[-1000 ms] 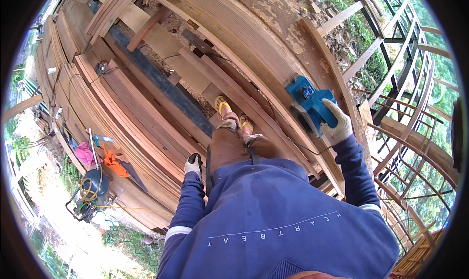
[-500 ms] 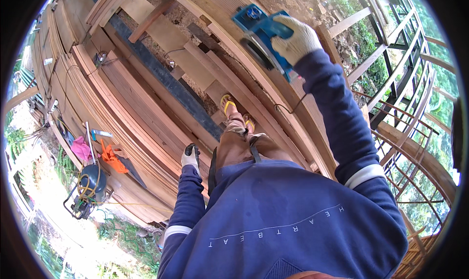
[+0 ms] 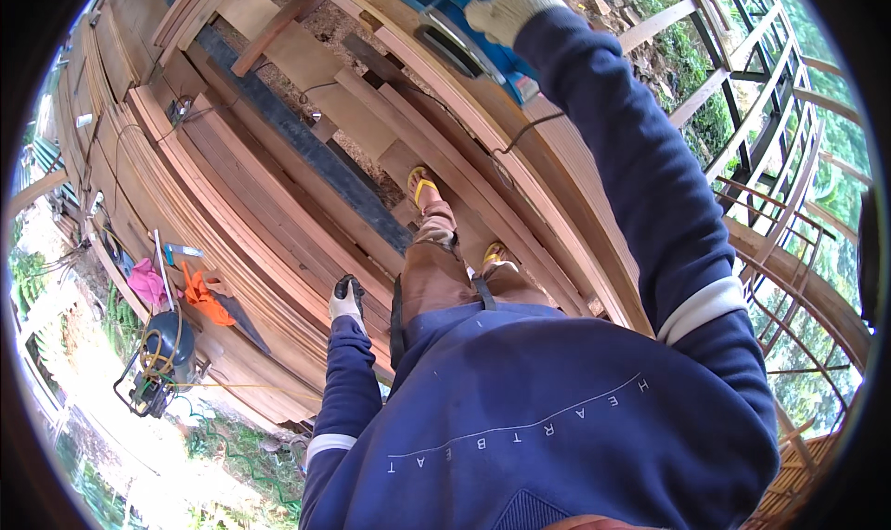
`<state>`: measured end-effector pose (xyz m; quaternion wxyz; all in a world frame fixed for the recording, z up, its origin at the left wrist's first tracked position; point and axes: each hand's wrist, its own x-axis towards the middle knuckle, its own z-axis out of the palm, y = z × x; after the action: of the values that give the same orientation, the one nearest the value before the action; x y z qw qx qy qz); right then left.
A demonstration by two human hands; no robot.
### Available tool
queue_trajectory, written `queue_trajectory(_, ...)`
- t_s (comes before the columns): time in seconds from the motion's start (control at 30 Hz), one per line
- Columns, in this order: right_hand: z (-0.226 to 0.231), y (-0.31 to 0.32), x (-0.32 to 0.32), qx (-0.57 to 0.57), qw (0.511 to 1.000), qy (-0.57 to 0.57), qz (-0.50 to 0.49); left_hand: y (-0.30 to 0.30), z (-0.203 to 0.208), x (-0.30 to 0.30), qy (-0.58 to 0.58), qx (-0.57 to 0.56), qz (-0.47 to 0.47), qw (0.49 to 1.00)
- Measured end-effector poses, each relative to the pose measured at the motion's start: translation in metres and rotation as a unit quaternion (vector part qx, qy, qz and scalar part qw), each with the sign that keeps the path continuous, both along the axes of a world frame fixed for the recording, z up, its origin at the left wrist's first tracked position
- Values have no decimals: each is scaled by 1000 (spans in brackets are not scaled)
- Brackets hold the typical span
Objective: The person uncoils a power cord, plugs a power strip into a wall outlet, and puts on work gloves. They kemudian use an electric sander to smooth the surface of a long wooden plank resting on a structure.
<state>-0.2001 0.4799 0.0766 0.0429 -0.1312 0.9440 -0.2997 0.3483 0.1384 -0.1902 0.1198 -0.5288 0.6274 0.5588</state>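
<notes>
My right hand (image 3: 510, 10), in a pale work glove, is closed around the handle of a blue electric planer (image 3: 501, 55). The planer rests on a long thick timber board (image 3: 566, 173) at the upper right, and its far end touches the picture's upper rim. A dark oval cover shows on its left side, and a dark cord (image 3: 529, 133) trails behind it over the board. My left hand (image 3: 346, 300), in a white glove with dark fingertips, hangs low beside my leg, over stacked planks. Its fingers are loosely bent and a little apart, with nothing visible in them.
Long reddish planks (image 3: 251, 191) lie stacked to my left. Beyond them are an orange cloth (image 3: 206, 293), a pink cloth (image 3: 147, 282) and an air compressor (image 3: 170, 340) with a yellow hose. My sandalled feet stand between timbers. A dark metal frame (image 3: 752, 131) rises at the right.
My right hand and the planer have moved farther away along the board, toward the upper left. My right foot is more in view. The left hand stays low beside my leg.
</notes>
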Motion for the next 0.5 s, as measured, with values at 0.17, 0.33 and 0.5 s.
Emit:
queue_trajectory(0.17,-5,124,148,-41,999,-3,5,39,0,22,-20,7,2,1000)
queue_trajectory(0.33,6,259,319,-49,995,-55,-71,96,7,53,-41,-28,-105,993)
queue_trajectory(0.5,23,368,465,-37,978,-149,-144,152,27,79,-74,-35,-164,983)
